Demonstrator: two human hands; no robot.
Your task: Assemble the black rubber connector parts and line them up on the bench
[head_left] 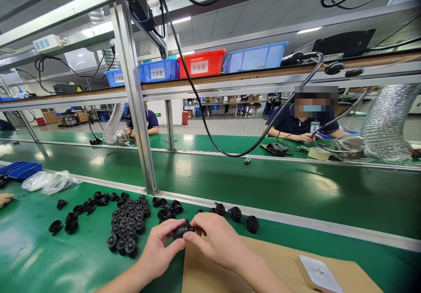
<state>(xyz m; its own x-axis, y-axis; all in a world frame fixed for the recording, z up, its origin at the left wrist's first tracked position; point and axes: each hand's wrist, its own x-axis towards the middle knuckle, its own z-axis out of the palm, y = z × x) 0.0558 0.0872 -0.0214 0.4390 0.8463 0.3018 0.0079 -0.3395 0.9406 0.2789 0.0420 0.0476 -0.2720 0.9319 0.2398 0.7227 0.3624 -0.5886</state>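
Between my two hands is a small round black plastic part (182, 230), held just above the near edge of the table. My left hand (161, 245) grips its body between thumb and fingers. Thumb and fingertips of my right hand (215, 238) pinch its right end, where a short spout sticks out. Left of my hands, several round black parts (126, 225) stand in tight rows. Loose black cups (71, 223) lie scattered further left. Behind my right hand, several black parts with spouts (235, 214) stand in a line.
Brown cardboard (263, 262) lies under my right forearm, with a white square block (319, 274) on it. Plastic bags (49, 181) and blue trays (24, 170) sit at the left. A metal post (136, 108) rises ahead; a black cable (210, 139) hangs down. Co-workers sit across the green belt.
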